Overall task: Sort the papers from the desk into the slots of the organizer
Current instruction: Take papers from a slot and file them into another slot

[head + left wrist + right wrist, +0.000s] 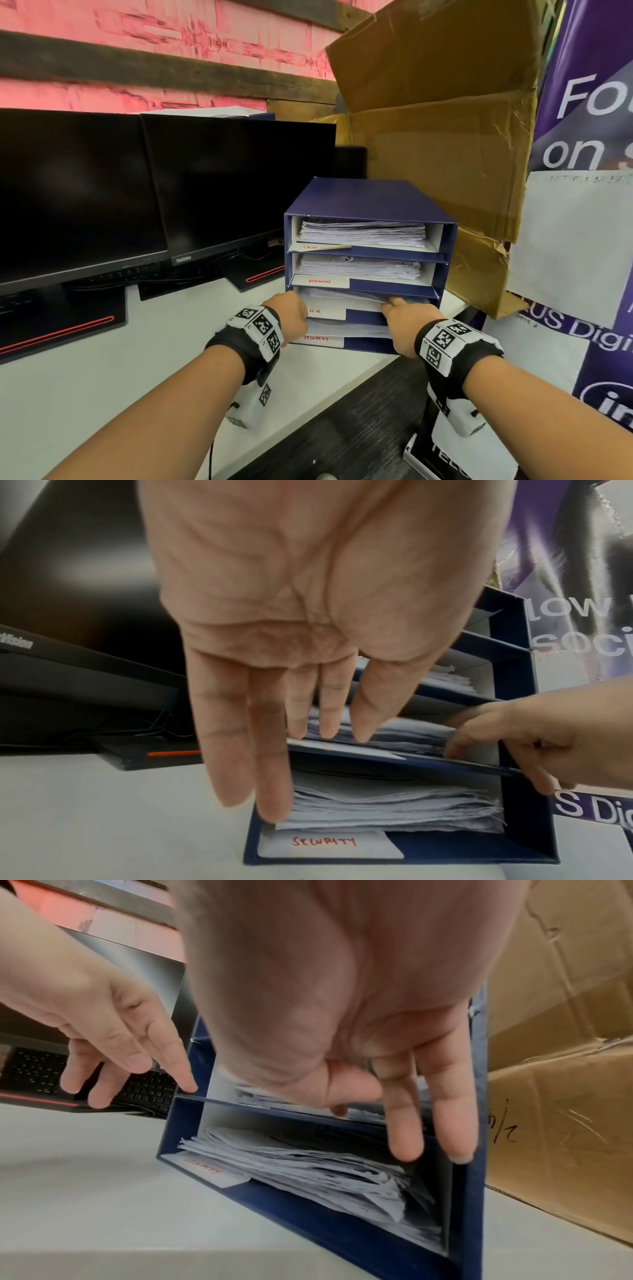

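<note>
From the head view, a blue organizer (371, 263) with four stacked slots stands at the counter's (102, 377) right edge, beside two dark monitors (154, 192) and in front of a cardboard box (445, 137). Papers (363, 234) fill the top slots; labels read ADMIN (320, 281), H.R and SECURITY. Both hands are at the third slot: the left hand (291, 317) at its left end, the right hand (407, 317) at its right end, reaching into the opening.

The left wrist view shows the left hand (308, 615) open, fingers (329, 710) straight, the tips touching the sheets in the third slot (394, 739). The right hand (534, 739) has fingers curled over that slot's shelf edge. The bottom slot holds a paper stack (394, 810) behind the SECURITY label (325, 842).

In the right wrist view, the right hand (359, 1015) extends two fingers (448, 1110) straight down the organizer's front while its thumb and other fingers bend into the third slot; whether they pinch paper cannot be told. The left hand (103, 1020) is spread, one fingertip on the shelf's left corner.
</note>
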{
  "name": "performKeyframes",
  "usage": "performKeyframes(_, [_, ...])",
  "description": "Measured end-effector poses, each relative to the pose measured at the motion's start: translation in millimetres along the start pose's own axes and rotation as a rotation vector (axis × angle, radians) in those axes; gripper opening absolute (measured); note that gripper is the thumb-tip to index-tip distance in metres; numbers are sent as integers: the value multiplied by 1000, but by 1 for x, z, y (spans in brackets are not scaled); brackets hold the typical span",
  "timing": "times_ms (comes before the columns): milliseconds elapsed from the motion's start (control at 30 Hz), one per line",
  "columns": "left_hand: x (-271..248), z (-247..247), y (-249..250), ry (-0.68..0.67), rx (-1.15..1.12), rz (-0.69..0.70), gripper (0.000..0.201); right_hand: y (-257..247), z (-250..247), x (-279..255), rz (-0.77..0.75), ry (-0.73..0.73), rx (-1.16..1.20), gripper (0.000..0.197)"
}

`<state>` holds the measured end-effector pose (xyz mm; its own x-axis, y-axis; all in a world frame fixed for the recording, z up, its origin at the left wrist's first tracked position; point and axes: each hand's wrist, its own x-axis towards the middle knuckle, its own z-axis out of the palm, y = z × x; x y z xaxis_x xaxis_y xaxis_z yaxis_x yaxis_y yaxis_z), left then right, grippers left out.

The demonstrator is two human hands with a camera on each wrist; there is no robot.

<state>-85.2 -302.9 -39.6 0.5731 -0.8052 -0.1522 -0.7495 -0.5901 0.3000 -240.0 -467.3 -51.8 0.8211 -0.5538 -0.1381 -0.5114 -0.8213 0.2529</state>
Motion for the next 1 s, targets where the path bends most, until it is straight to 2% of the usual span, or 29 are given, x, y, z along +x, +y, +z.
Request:
performKeyframes(367, [11, 1, 12, -64, 63, 14, 35, -3, 1, 13, 50, 19, -34, 41])
performKeyframes(533, [13, 3, 14, -41, 51, 2, 39, -3, -1, 23, 51, -43, -65, 35])
performKeyframes(633, [15, 4, 12, -40, 30, -14, 48, -3, 3, 27, 54, -72, -90, 39])
performKeyframes(800, [21, 7, 8, -29, 9, -24, 50, -5, 8, 31, 68, -76, -119, 50])
performKeyframes(900, [21, 9, 9, -26, 4, -34, 48, -3, 6, 24, 59, -63, -123, 58])
performKeyframes(1000, [17, 8, 11, 15, 27, -31, 41, -3, 2, 13, 55, -115, -105, 61])
